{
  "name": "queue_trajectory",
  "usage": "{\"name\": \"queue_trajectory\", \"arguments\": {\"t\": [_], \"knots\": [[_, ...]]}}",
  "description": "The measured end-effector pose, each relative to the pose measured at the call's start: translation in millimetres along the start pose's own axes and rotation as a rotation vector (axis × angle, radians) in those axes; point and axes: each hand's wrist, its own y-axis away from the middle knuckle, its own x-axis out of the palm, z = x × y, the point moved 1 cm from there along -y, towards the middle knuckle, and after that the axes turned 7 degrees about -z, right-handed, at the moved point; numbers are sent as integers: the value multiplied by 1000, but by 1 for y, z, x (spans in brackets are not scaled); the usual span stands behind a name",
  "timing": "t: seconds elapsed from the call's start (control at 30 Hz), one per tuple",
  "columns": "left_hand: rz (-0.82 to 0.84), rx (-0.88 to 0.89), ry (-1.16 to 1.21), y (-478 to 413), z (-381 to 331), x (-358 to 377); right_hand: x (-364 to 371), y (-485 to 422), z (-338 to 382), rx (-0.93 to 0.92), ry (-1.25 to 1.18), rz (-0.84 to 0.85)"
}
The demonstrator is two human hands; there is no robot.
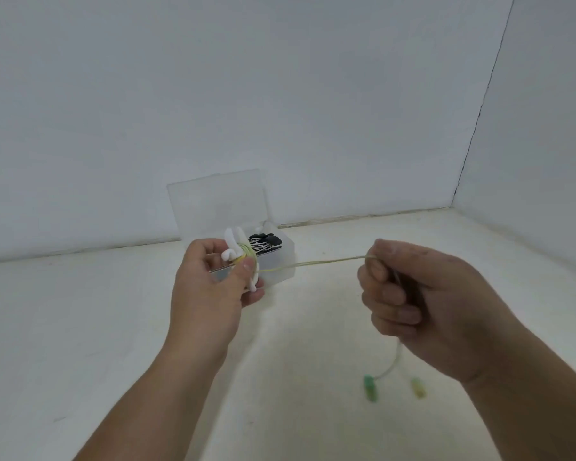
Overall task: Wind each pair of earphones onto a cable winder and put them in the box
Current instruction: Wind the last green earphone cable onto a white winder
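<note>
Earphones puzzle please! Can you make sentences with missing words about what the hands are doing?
The left hand grips a ____ cable winder. The right hand pulls the cable; below it dangle ____ earbuds. Behind them, the clear box has its lid ____.
Missing words: white, two, open.

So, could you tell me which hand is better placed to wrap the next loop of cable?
Probably right: the right hand pinches the free cable, drawn taut from the winder, which the left hand grips.
</note>
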Motion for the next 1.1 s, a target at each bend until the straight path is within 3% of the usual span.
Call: {"name": "queue_trajectory", "arguments": {"t": [0.07, 0.13, 0.23, 0.3, 0.4, 0.47, 0.53, 0.73, 0.97, 1.1], "knots": [[11, 19, -64, -1, 3, 0, -4, 0, 3, -90, 123, -77], [24, 61, -114, -2, 3, -2, -8, -1, 4, -214, 453, -260], [97, 128, -128, 1, -4, -3, -13, -1, 2, -194, 1006, -522], [179, 146, -123, 7, -11, 0, -14, -4, -5, -180, 1188, -570], [296, 121, -105, 20, -15, 8, 2, -4, -16, -229, 910, -351], [357, 92, -89, 27, -16, 13, 17, -2, -22, -174, 690, -95], [391, 80, -81, 30, -16, 15, 23, -1, -29, -87, 647, 83], [329, 36, -92, 27, -15, 13, 15, 0, -26, 12, 755, 3], [437, -233, -16, 27, -10, 15, 16, 2, -22, -19, 714, 126], [526, -282, -6, 26, -7, 12, 15, 3, -19, -32, 683, 67]]}}
